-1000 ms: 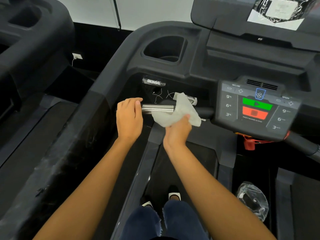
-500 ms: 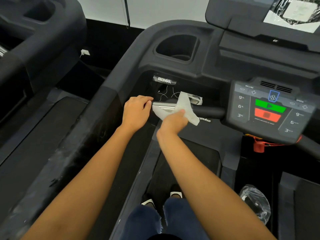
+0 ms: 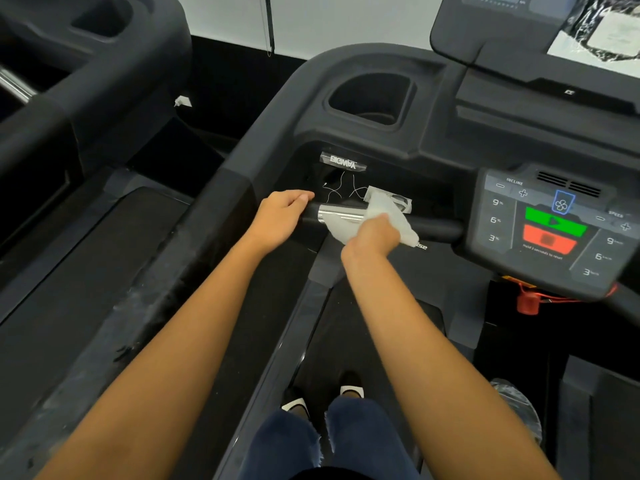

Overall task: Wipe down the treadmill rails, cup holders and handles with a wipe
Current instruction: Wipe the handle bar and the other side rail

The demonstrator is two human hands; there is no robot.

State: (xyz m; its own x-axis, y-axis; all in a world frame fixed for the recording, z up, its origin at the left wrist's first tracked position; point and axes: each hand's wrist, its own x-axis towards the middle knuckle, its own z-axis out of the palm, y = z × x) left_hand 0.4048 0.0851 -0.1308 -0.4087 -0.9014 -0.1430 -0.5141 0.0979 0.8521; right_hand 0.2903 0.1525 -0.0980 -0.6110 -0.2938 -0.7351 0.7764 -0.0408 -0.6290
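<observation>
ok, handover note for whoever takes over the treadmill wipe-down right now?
Left hand: grips the left end of the black handlebar with chrome section.
Right hand: holds the crumpled white wipe against the chrome part.
Done: handlebar wipe is under way; nothing shows what else is clean.
Left: rest of that bar, the dark oval cup holder above it, the dusty black left side rail.

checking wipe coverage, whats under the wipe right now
The wipe is draped over the horizontal handle, covering one end of its silver plate, gripped by the right hand. The handle surface beneath wipe and hand is hidden.
</observation>
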